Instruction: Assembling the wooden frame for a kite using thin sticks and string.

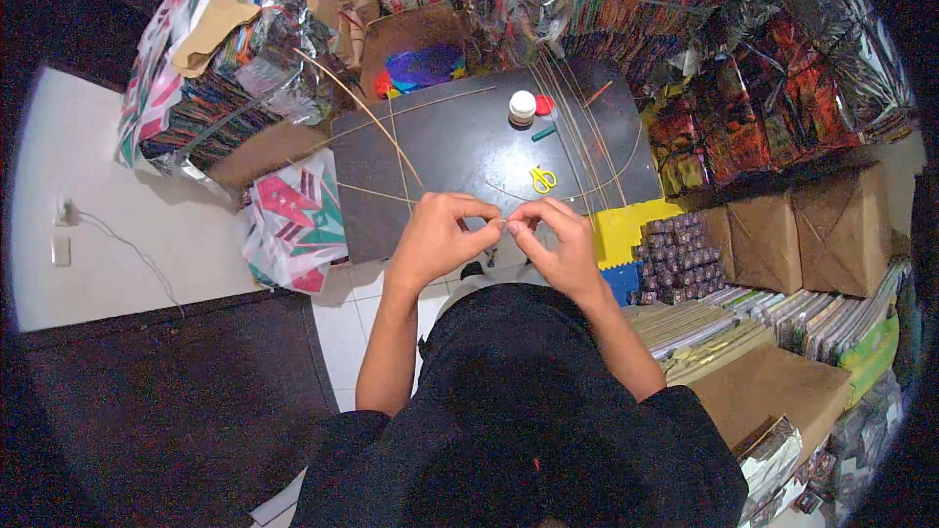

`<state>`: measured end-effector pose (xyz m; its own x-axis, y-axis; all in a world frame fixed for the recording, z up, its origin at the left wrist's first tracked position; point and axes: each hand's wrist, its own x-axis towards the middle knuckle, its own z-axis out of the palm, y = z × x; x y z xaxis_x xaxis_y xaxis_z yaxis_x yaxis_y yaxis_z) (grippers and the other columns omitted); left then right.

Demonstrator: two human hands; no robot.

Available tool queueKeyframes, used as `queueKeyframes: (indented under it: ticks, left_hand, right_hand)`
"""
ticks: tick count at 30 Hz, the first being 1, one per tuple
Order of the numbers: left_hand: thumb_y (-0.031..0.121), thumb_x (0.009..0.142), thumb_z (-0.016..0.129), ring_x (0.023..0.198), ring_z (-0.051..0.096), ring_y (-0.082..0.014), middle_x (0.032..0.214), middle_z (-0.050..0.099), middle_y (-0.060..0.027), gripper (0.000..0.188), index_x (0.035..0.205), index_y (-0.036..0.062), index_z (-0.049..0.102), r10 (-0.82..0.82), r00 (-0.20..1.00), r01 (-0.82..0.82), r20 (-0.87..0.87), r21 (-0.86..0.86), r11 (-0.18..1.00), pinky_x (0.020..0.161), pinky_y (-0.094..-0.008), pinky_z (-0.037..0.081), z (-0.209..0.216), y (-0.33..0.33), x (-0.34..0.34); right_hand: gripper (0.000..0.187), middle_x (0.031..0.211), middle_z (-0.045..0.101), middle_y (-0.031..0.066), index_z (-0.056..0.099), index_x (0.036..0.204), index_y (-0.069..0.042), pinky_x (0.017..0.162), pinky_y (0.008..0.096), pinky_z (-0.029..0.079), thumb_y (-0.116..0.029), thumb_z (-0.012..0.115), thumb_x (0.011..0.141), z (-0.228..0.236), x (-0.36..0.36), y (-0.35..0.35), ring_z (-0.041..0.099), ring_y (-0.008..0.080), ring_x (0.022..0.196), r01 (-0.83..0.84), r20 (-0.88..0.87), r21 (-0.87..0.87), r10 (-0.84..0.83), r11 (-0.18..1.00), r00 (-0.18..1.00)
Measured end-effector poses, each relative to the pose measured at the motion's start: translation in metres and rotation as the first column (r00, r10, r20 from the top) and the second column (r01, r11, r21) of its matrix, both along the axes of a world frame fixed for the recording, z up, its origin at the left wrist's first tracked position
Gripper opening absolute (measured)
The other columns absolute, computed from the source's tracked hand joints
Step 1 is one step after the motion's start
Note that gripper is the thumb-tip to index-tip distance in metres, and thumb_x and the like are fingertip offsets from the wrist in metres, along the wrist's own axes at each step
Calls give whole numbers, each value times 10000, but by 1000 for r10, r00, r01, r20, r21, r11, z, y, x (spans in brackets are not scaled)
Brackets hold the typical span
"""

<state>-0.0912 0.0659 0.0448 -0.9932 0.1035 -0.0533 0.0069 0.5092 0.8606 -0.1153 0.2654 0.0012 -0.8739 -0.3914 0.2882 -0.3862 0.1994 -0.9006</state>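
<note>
My left hand [445, 235] and my right hand [558, 240] meet in front of my body at the table's near edge. Thumb and fingers are pinched together on each, the tips almost touching. Something thin and pale runs between them, too small to name. Just beyond the left hand, a long thin stick [364, 111] slants across other crossing sticks [396, 145]. A slender bent stick [608, 183] curves over the table's right side, beyond my right hand. Yellow-handled scissors [543, 179] lie on the dark table [450, 147] past my fingertips.
A white bottle [522, 106], a red lid [544, 106], a green marker-like tube [543, 134] and several thin sticks [577, 142] lie farther back. Wrapped stacks [646, 0] crowd the far side. Brown parcels [838, 230] stand right; printed sheets [295, 222] hang left.
</note>
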Motion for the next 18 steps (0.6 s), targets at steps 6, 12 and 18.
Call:
queueKeyframes:
  ticks: [6, 12, 18]
  left_hand:
    - [195, 806, 722, 630, 695, -198, 806, 740, -140, 217, 923, 19, 769, -51, 999, 51, -2, -14, 999, 584, -304, 535, -3, -3, 0]
    - [182, 861, 710, 567, 660, -120, 723, 726, -92, 183, 886, 4, 744, -73, 996, 76, 53, -52, 996, 540, -272, 516, 3, 0, -2]
    - [166, 851, 711, 558, 654, -127, 765, 729, -100, 188, 944, 5, 737, -50, 997, 48, 60, 38, 998, 535, -280, 500, 4, 1, -1]
  right_hand:
    - [139, 872, 641, 118, 656, 966, 1, 729, 342, 513, -93, 694, 870, -1, 0, -1, 643, 232, 793, -45, 2, 8, 45, 999, 999]
    - [142, 873, 606, 124, 606, 969, 12, 744, 354, 504, -103, 645, 894, -11, 1, -4, 621, 244, 796, -52, 23, 3, 52, 999, 998]
    - [137, 859, 594, 130, 599, 972, 10, 717, 362, 493, -110, 626, 911, -19, 4, -10, 606, 248, 771, 1, 8, -25, -1, 1000, 1000]
